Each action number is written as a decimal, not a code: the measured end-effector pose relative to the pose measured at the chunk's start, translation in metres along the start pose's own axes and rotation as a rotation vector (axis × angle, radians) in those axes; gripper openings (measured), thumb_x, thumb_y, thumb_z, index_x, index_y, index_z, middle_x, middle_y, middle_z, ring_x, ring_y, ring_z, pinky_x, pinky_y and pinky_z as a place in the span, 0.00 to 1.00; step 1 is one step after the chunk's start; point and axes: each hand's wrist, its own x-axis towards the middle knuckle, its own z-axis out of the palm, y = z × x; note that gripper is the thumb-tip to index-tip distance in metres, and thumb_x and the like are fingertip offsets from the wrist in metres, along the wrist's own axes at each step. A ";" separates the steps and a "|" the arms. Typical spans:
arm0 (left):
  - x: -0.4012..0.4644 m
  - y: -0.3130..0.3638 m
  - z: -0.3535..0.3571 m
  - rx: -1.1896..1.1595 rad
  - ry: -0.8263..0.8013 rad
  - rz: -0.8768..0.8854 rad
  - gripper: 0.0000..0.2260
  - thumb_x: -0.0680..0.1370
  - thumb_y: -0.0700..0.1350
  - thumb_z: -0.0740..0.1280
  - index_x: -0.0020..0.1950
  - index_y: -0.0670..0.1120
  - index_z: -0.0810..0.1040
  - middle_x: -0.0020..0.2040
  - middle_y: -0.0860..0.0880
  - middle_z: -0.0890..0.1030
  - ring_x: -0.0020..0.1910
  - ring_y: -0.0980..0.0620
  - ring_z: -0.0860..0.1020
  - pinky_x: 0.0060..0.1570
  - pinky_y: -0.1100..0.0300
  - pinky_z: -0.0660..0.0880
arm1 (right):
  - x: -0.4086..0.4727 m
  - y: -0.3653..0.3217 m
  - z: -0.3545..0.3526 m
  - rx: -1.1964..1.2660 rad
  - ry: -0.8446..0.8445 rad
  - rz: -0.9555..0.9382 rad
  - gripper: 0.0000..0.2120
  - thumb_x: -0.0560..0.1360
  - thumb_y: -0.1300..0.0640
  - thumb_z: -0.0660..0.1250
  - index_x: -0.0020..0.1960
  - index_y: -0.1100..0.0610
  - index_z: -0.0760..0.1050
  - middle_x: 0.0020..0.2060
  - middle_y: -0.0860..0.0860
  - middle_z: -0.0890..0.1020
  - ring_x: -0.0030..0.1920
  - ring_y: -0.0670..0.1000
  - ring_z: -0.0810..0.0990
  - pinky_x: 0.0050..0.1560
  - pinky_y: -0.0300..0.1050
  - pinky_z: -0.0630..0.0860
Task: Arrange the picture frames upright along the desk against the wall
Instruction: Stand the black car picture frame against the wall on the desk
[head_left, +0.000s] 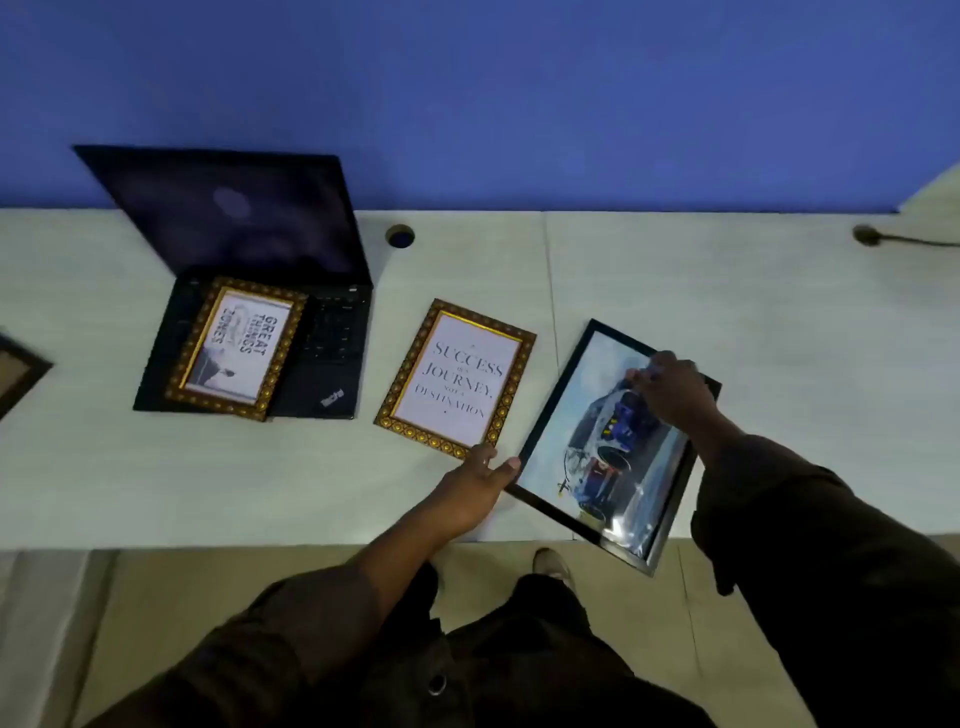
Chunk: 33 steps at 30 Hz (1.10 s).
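Both hands grip the black-framed car picture (605, 447), tilted over the desk (727, 291) front edge: left hand (475, 491) pinching its near-left corner, right hand (670, 387) clasping the far edge. Just left, the gold-framed "Success" picture (457, 379) lies flat; another gold frame (239, 348) rests on the open laptop (332, 358).
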 end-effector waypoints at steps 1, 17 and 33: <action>-0.001 0.001 0.003 -0.029 0.036 -0.004 0.33 0.79 0.66 0.56 0.80 0.51 0.59 0.78 0.50 0.66 0.75 0.47 0.67 0.71 0.55 0.62 | 0.005 0.002 -0.003 -0.028 0.015 0.013 0.29 0.78 0.41 0.64 0.71 0.58 0.70 0.66 0.63 0.76 0.65 0.65 0.76 0.65 0.57 0.74; 0.034 0.014 0.142 -0.578 0.502 -0.307 0.27 0.76 0.59 0.68 0.67 0.45 0.67 0.61 0.43 0.78 0.58 0.43 0.80 0.60 0.49 0.76 | 0.061 0.040 -0.020 -0.352 -0.094 -0.202 0.33 0.77 0.35 0.63 0.70 0.60 0.69 0.65 0.64 0.72 0.66 0.68 0.72 0.65 0.61 0.72; 0.015 -0.028 0.110 -1.138 0.743 -0.276 0.08 0.79 0.42 0.65 0.56 0.40 0.76 0.47 0.41 0.79 0.41 0.48 0.77 0.36 0.59 0.72 | 0.030 0.000 0.000 -0.160 0.003 -0.367 0.29 0.82 0.35 0.50 0.49 0.58 0.76 0.45 0.57 0.81 0.48 0.61 0.79 0.55 0.56 0.74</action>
